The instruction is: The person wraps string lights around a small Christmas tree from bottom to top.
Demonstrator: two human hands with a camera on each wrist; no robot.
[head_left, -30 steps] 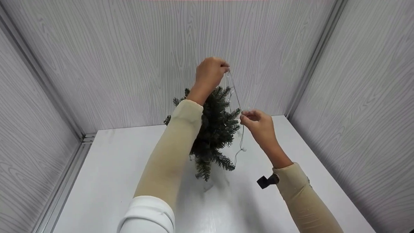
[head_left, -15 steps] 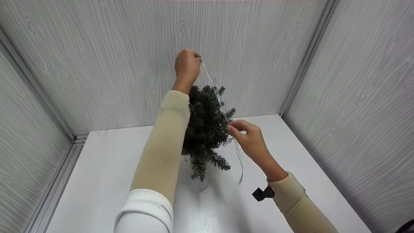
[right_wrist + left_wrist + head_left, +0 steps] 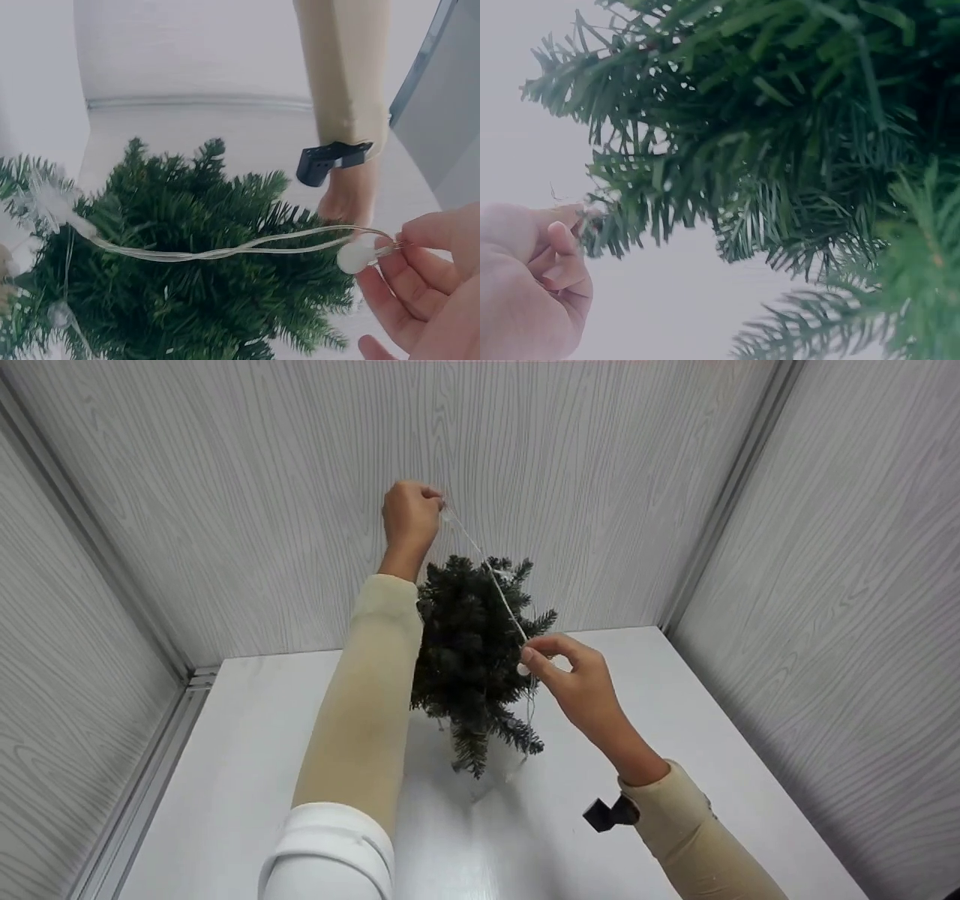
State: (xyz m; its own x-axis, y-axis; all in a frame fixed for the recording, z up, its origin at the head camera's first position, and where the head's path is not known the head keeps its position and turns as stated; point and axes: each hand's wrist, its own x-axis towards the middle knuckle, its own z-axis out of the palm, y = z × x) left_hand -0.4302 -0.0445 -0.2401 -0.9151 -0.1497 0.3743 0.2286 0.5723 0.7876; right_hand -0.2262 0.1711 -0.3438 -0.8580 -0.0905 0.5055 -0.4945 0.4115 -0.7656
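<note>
A small green artificial Christmas tree stands on the white table. My left hand is raised behind its top and pinches a thin string of lights between thumb and fingertips. From there the string slants down across the tree's right side to my right hand, whose thumb and forefinger pinch it. The right wrist view shows its twisted clear wire, a round white bulb at my right fingertips and a clear spiky ornament farther along. In the left wrist view, branches overlap my left fingertips.
Grey wood-grain panels rise behind and on both sides of the white tabletop. A black wrist camera juts from the right sleeve. Several low branches stick out at the tree's front.
My left hand has moved left past the tree's top, still pinching the string. My right hand has shifted slightly left and down. The string now crosses the tree instead of hanging at its right.
</note>
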